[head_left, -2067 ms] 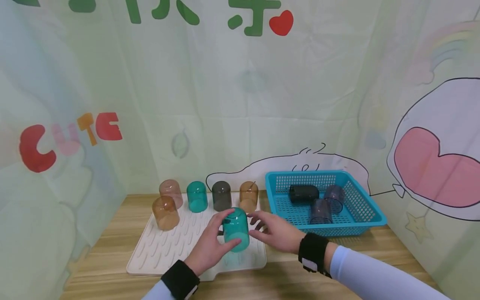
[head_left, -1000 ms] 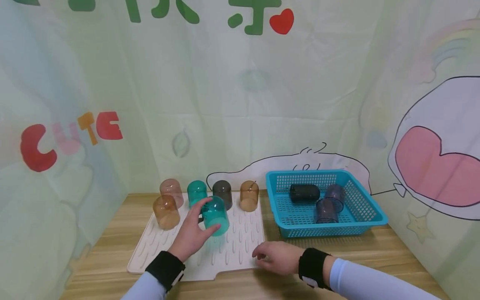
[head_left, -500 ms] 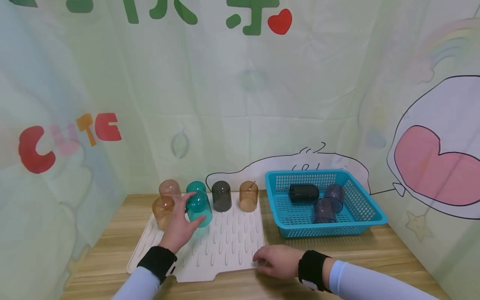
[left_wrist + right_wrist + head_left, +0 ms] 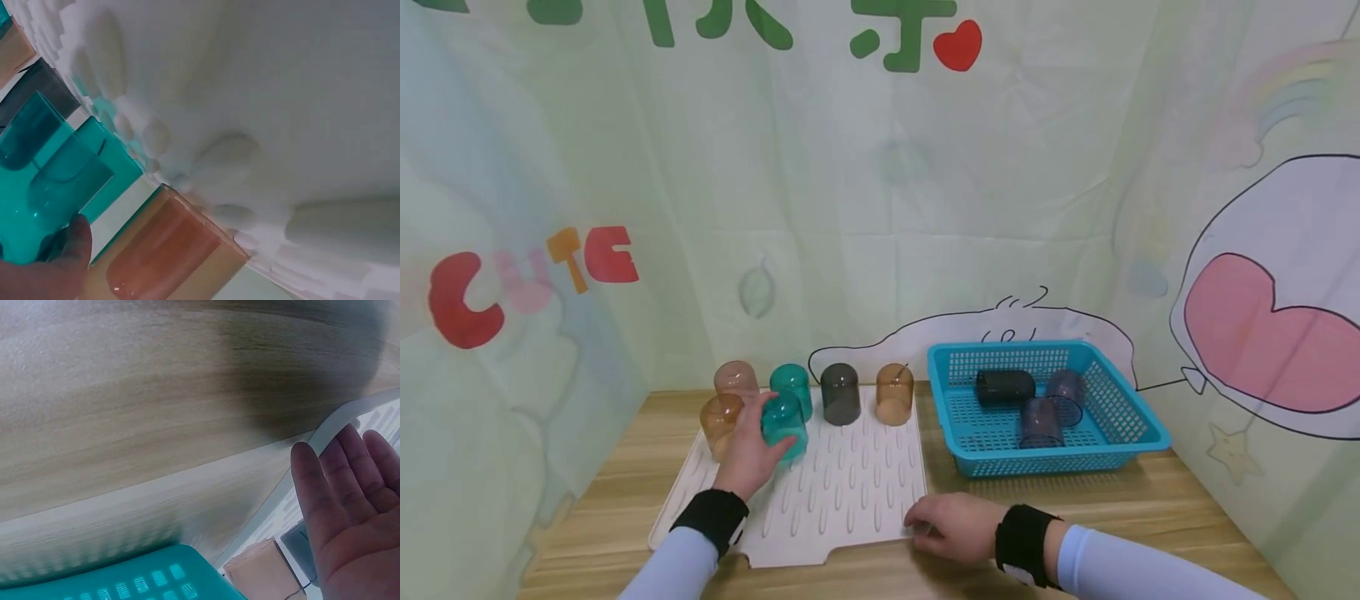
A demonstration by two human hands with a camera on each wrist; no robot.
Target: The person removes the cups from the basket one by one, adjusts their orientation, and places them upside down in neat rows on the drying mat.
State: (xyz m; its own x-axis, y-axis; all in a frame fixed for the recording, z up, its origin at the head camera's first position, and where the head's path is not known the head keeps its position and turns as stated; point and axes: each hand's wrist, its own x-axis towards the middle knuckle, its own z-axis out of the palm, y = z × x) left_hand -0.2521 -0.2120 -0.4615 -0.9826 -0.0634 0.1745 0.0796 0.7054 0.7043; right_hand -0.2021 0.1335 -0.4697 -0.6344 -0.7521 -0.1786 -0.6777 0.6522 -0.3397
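Observation:
My left hand point(image 4: 752, 450) grips a clear teal cup point(image 4: 786, 437), mouth down, with finger and thumb around its side. The cup is close over the white draining mat point(image 4: 850, 500), in front of a second teal cup point(image 4: 792, 382). In the left wrist view the held teal cup point(image 4: 37, 206) is beside an amber cup point(image 4: 169, 250); a fingertip presses its wall. My right hand point(image 4: 955, 527) rests by the mat's front right corner, fingers loosely bent and holding nothing. The right wrist view shows its fingertips point(image 4: 306, 459) right at the mat's rim.
Upside down on the mat stand a pinkish cup point(image 4: 736, 379), an amber cup point(image 4: 717, 421), a dark grey cup point(image 4: 840, 396) and another amber cup point(image 4: 895, 396). At right, a blue basket point(image 4: 1060, 458) holds a black cup point(image 4: 1004, 388) and two purplish cups point(image 4: 1041, 423).
My left hand has carried the teal cup left and down to the left part of the mat. My right hand has moved away from that cup, down to the mat's corner.

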